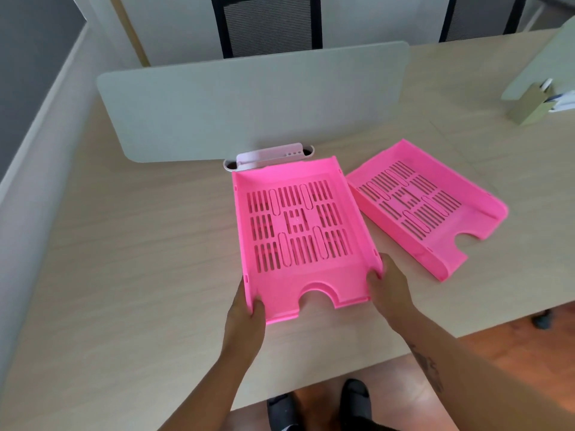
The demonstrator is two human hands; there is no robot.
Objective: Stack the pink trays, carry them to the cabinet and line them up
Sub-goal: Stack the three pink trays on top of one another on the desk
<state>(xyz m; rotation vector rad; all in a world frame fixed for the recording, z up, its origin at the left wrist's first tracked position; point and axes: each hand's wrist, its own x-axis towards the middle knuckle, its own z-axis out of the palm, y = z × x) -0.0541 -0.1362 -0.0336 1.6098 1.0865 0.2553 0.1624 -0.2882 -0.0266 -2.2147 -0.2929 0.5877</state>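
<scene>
Light wood-grain desk [124, 244]: wide, pale, bearing all items below.
Grey rounded divider panel [249, 110]: upright across far side of desk.
Pink slotted plastic tray, near [298, 225]: centre of desk, notched front edge toward viewer, gripped at both front corners; whether lifted or resting, cannot tell.
Pink slotted plastic tray, far [426, 206]: flat on desk just right of first, angled, far corner almost touching it.
Left hand [245, 309]: fingers closed round front-left corner, thumb on rim.
Right hand [387, 284]: fingers clasped on front-right corner.
White cable-port cover [270, 155]: behind near tray.
</scene>
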